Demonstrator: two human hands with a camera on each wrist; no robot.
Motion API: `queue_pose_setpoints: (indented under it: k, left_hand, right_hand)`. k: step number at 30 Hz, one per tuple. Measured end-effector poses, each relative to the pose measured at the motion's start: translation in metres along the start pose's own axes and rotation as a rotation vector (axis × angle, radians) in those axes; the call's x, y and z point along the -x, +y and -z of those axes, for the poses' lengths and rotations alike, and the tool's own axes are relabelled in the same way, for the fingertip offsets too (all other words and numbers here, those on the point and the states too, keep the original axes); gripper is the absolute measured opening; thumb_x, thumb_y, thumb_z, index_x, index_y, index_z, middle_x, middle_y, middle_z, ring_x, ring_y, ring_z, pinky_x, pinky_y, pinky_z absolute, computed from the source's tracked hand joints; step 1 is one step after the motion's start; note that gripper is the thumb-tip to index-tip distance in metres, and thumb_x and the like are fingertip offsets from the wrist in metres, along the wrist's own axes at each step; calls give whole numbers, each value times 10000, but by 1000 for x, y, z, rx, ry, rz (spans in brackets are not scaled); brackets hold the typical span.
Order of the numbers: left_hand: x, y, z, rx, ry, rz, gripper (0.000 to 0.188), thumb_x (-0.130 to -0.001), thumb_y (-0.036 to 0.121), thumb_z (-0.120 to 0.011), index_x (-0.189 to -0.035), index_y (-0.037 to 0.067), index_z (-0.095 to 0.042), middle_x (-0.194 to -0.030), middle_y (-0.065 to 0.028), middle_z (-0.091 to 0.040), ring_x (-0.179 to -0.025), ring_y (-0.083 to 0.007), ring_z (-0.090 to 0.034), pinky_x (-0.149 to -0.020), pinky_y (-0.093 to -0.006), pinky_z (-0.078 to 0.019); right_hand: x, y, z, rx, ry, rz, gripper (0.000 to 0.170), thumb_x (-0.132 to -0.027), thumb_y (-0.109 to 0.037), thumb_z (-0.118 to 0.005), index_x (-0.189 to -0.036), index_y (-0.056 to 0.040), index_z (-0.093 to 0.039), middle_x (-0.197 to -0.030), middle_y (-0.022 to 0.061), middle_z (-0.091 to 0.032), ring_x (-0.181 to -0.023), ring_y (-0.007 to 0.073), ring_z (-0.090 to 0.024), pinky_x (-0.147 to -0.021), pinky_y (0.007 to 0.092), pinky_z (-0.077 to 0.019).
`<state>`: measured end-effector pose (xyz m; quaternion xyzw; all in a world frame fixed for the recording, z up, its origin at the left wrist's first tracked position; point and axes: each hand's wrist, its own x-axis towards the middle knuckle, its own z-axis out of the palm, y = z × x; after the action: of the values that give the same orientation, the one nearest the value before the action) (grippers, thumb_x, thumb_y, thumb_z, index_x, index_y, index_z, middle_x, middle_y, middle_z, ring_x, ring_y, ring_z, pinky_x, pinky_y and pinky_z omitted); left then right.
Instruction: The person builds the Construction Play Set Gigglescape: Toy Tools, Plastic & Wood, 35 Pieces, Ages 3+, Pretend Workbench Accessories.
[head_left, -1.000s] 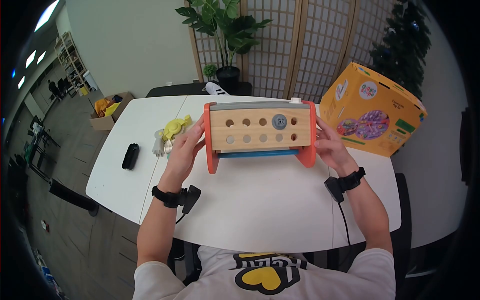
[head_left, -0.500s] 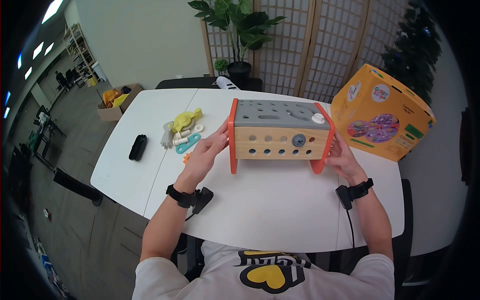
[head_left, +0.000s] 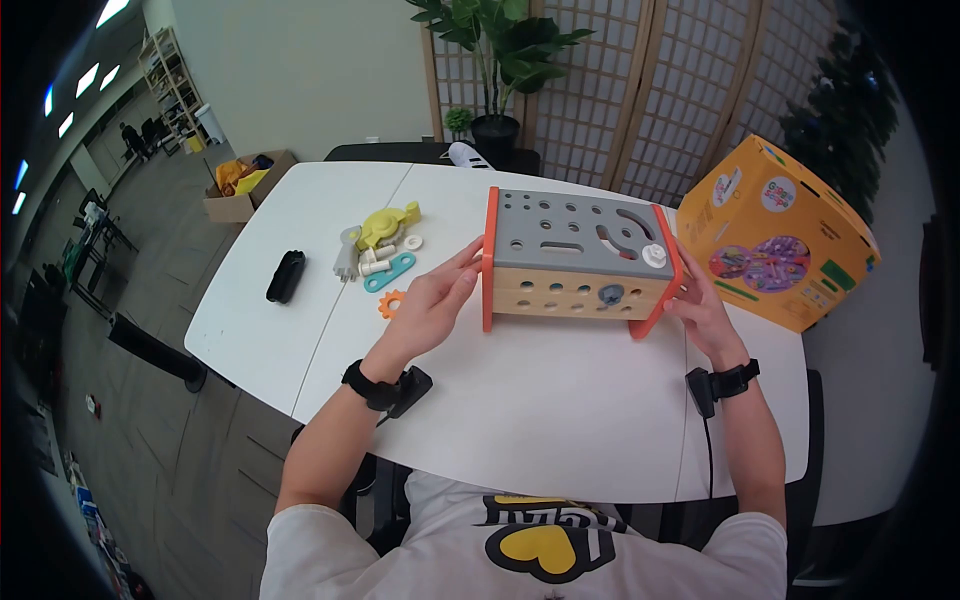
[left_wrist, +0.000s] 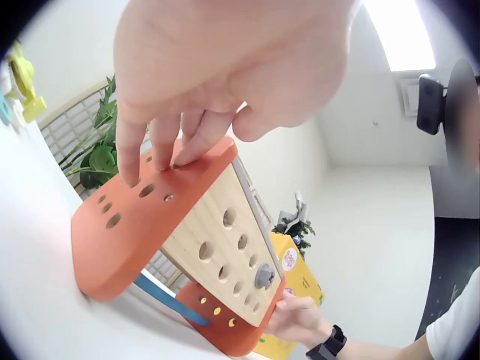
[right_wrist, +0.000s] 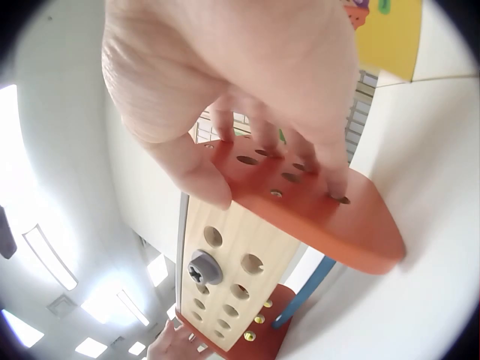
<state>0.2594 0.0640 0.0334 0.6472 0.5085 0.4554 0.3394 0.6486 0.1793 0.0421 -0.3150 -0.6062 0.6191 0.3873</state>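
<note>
A toy workbench [head_left: 560, 230] with a grey slotted top, wooden front and red-orange end panels stands on the white table. My left hand [head_left: 430, 305] presses its fingertips on the outside of the left end panel [left_wrist: 142, 217], thumb off the panel. At the other end, my right hand [head_left: 708, 310] grips the right end panel [right_wrist: 322, 210], fingertips on its outer face and holes, thumb at its front edge. A grey screw head [head_left: 611, 294] sticks out of the front, and a white knob [head_left: 654, 255] sits on the top's right corner. A blue bar [left_wrist: 169, 300] runs low between the panels.
Left on the table [head_left: 480, 420] lie a yellow toy part [head_left: 385, 225], grey pieces [head_left: 347, 252], a teal link [head_left: 390, 272], an orange gear [head_left: 391, 305] and a black case [head_left: 287, 277]. A yellow carton [head_left: 780, 240] stands close behind the right hand.
The workbench has tilted from showing its front and underside to resting upright with its grey top in view. Both hands stay at its ends; the small parts at left have come into fuller view.
</note>
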Motion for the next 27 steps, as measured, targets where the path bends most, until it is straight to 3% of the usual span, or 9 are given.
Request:
queue_pose_setpoints:
  k: [3,6,9,11,14,17,19,22,27]
  left_hand:
    - [-3,-7,19,-91,-5,50,371,-1090,243,-502,-1347,18,-646,-1497,-106,-565,-1304,-215,-575,-1061,-395,-493]
    - [-7,-7,45,-565,154,105,242,-997,165,-639,-1163,15,-731,-1276,-121,-691,-1177,-254,-635,-971,-405,-538]
    - [-10,-44,82,-1047,319,-11,151,-890,107,-714,-1000,17,-767,-1092,-135,-701,-1044,-307,-639,-894,-423,-552]
    - [-10,-62,103,-1204,285,115,119,-833,88,-749,-928,18,-764,-1058,-118,-676,-1044,-294,-618,-885,-419,-530]
    - [-8,-76,118,-1312,200,250,81,-805,81,-762,-863,26,-752,-1086,-102,-642,-1109,-283,-577,-910,-406,-505]
    - [-4,-82,122,-1329,147,249,79,-802,65,-743,-871,25,-746,-1111,-102,-630,-1124,-281,-568,-919,-403,-497]
    - [-2,-88,124,-1331,145,203,101,-796,51,-731,-893,26,-746,-1136,-104,-618,-1130,-281,-562,-924,-401,-491]
    - [-1,-97,127,-1347,126,180,132,-802,63,-713,-926,29,-742,-1163,-104,-605,-1145,-284,-549,-938,-409,-480]
    - [1,-91,125,-1370,83,163,155,-829,129,-702,-944,31,-735,-1165,-108,-597,-1143,-290,-535,-936,-426,-464]
  right_hand:
    - [-2,-6,1,96,9,59,935,-812,-15,-724,-1626,-139,-282,-1543,132,-462,-1404,260,-465,-1147,415,-394]
    - [-2,-11,-7,332,104,181,822,-838,-28,-698,-1577,-115,-349,-1535,124,-478,-1426,285,-449,-1151,440,-387]
    - [1,-23,-32,632,248,374,670,-834,-25,-671,-1469,-88,-466,-1506,123,-505,-1429,335,-447,-1153,463,-381]
    - [2,-30,-53,891,300,594,567,-817,-14,-656,-1370,-73,-546,-1472,127,-526,-1420,360,-455,-1146,475,-386]
    - [-10,-32,-88,1066,256,974,495,-763,13,-655,-1249,-70,-605,-1397,145,-559,-1378,363,-491,-1120,467,-411]
    - [-20,-27,-134,1052,72,1137,340,-730,30,-654,-1056,-67,-665,-1241,110,-640,-1223,325,-598,-1022,437,-474]
    - [-26,-19,-167,997,-201,1115,238,-743,5,-660,-974,-54,-676,-1130,101,-667,-1095,303,-643,-942,409,-504]
    - [-44,19,-214,1037,-487,827,183,-806,-56,-648,-983,-23,-682,-1031,140,-661,-962,308,-655,-849,408,-533]
    - [-70,83,-280,1151,-509,631,272,-872,-132,-634,-1098,17,-655,-1072,162,-638,-979,329,-646,-854,419,-546]
